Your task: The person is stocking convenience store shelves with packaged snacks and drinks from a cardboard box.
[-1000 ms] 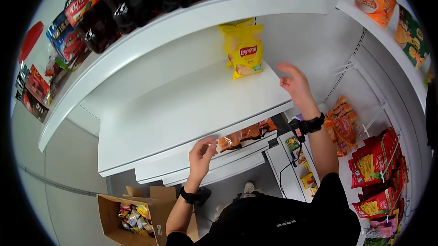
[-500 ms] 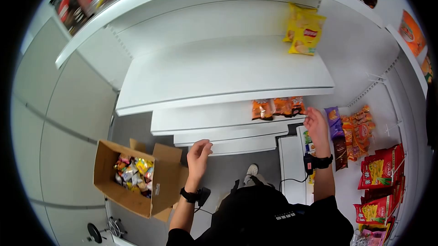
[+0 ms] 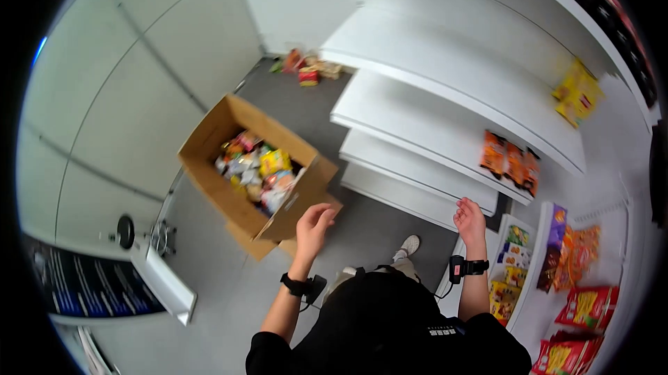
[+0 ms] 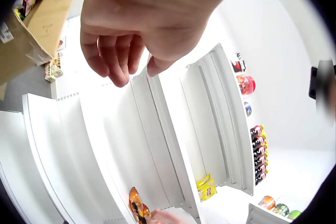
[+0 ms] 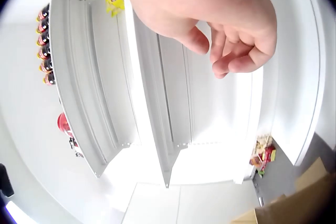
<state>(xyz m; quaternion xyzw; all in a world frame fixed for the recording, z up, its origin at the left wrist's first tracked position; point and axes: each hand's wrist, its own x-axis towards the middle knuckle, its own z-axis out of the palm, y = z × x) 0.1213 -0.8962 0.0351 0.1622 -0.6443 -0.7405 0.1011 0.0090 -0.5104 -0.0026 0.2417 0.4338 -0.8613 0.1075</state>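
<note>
My left hand (image 3: 312, 230) hangs loosely curled and holds nothing, close to the right side of an open cardboard box (image 3: 209, 174). Inside the box lies a heap of snack packets (image 3: 259, 173) in mixed colours. Loosely bent and with nothing in its fingers, my right hand (image 3: 471, 222) is in front of the lower shelves (image 3: 417, 121). Orange snack bags (image 3: 513, 165) stand near it at the right end of one shelf. Yellow chip bags (image 3: 579, 93) stand on the shelf above. In the right wrist view the right hand (image 5: 231, 19) shows slightly bent fingers.
At the right, a rack holds red bags (image 3: 588, 307), orange bags (image 3: 576, 257) and small packets (image 3: 513, 257). More packets (image 3: 306, 69) lie on the floor by the back wall. A white stand (image 3: 163, 281) is at the lower left. Dark bottles (image 5: 44, 45) line the top shelf.
The head view has turned left, so the box comes nearer the middle and the shelves move right. My right hand has come down from beside the yellow chip bags. Both hands stay without anything.
</note>
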